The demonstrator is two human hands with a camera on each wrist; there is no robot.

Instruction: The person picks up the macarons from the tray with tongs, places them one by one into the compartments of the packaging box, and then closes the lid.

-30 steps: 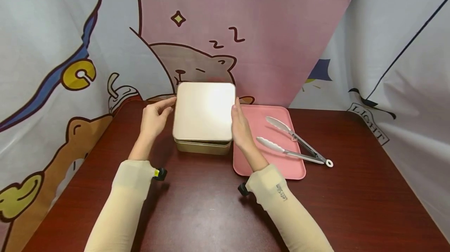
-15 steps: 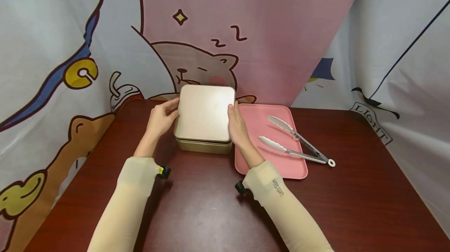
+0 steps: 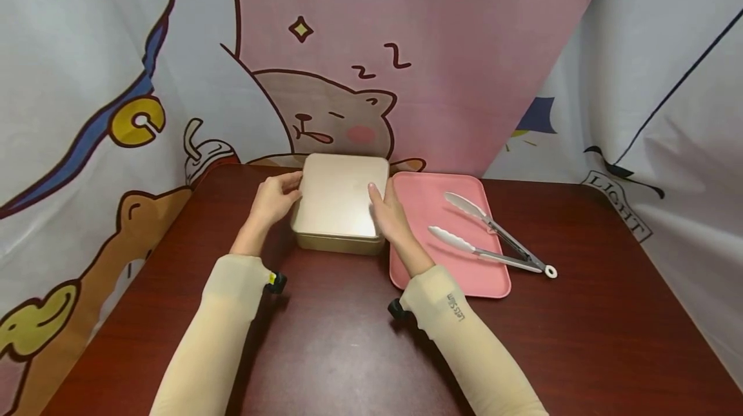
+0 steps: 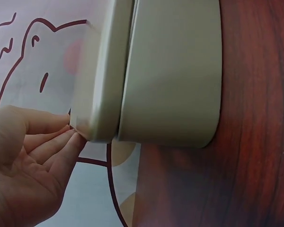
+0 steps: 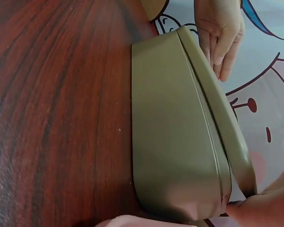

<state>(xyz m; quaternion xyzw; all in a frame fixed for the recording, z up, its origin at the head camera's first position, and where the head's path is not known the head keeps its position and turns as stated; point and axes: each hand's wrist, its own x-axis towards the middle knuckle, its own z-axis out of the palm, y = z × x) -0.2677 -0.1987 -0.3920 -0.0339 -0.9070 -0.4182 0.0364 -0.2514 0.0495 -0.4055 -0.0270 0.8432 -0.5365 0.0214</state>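
A square, pale gold metal tin point(image 3: 339, 246) stands on the table with its lid point(image 3: 342, 193) lying over the top. The right wrist view shows the lid point(image 5: 227, 125) slightly tilted, a gap widening toward the right hand. My left hand point(image 3: 271, 202) holds the lid's left edge; in the left wrist view its fingertips point(image 4: 76, 141) meet at the lid's corner. On the other side, my right hand point(image 3: 395, 216) grips the lid, thumb on top and fingers down the side. The tin's inside is hidden.
A pink tray point(image 3: 418, 193) lies right of the tin. Tongs point(image 3: 511, 251) with white scalloped tips rest spread on it, their ring end past the tray's right edge. A printed cloth point(image 3: 464, 68) hangs behind the dark red wooden table point(image 3: 580, 313).
The lid has come down and more level onto the tin, its gap at the front narrowing. Both hands lowered with it, and the right thumb moved onto the lid's top.
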